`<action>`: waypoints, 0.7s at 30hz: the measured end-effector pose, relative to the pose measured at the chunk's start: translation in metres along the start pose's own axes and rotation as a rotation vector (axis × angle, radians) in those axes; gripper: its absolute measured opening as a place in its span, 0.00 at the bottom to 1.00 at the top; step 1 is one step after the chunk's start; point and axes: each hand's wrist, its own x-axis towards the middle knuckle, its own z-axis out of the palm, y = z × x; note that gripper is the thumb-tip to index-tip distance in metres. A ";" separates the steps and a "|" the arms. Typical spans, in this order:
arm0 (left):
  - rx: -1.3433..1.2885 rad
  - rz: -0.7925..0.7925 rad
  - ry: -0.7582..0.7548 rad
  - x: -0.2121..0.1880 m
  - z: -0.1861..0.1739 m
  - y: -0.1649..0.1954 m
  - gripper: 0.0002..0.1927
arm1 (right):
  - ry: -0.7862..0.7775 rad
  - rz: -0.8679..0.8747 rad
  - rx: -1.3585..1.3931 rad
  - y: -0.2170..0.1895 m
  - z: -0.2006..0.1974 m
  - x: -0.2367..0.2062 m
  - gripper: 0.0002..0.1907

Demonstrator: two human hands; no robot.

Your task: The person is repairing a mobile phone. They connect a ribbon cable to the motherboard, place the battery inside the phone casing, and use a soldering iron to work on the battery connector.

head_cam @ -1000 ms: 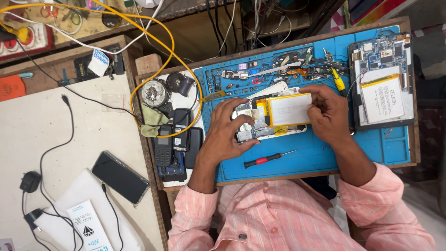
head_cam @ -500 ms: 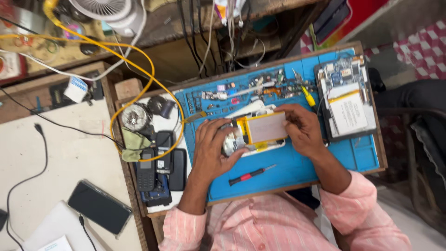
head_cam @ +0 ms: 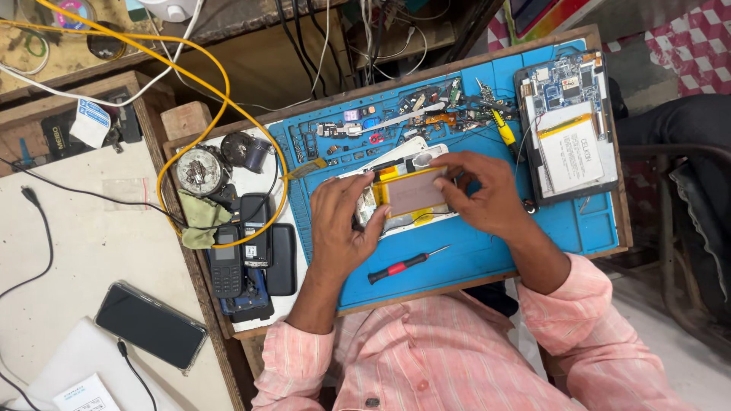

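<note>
A red screwdriver [head_cam: 407, 264] is lying nearest on the blue mat [head_cam: 579, 228], at six o'clock from both hands. Just beyond, the left hand [head_cam: 340, 221] and right hand [head_cam: 487, 194] are pinching the opened device [head_cam: 407, 194] with its battery, fingers [head_cam: 358, 190] curling over its ends. An open tablet [head_cam: 567, 125] is resting at two o'clock.

A pale pink, finely striped button-up shirt fills the lower frame, small dark buttons down its front placket. Both long sleeves are rolled back to the elbows in bunched cuffs. Bare left hand [head_cam: 340, 223] and bare right hand [head_cam: 487, 196], no rings or watch visible.
</note>
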 end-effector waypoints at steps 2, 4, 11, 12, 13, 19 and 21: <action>0.065 0.070 0.020 -0.002 -0.003 0.005 0.20 | 0.053 0.055 0.007 0.002 0.000 0.000 0.13; 0.144 0.177 0.000 -0.007 -0.004 0.013 0.14 | 0.050 0.068 0.037 0.005 0.000 -0.002 0.13; 0.186 0.151 -0.226 -0.018 0.024 0.035 0.16 | 0.051 0.072 0.058 0.009 -0.002 -0.005 0.13; 0.211 0.139 -0.230 -0.019 0.025 0.035 0.16 | 0.050 0.070 0.056 0.009 -0.003 -0.005 0.14; 0.235 0.127 -0.235 -0.021 0.026 0.035 0.16 | 0.049 0.069 0.055 0.008 -0.003 -0.005 0.14; 0.199 0.078 -0.245 -0.026 0.036 0.038 0.17 | 0.027 0.041 0.024 0.009 -0.006 -0.007 0.15; 0.182 0.074 -0.243 -0.027 0.039 0.040 0.16 | 0.028 0.039 0.024 0.008 -0.006 -0.007 0.14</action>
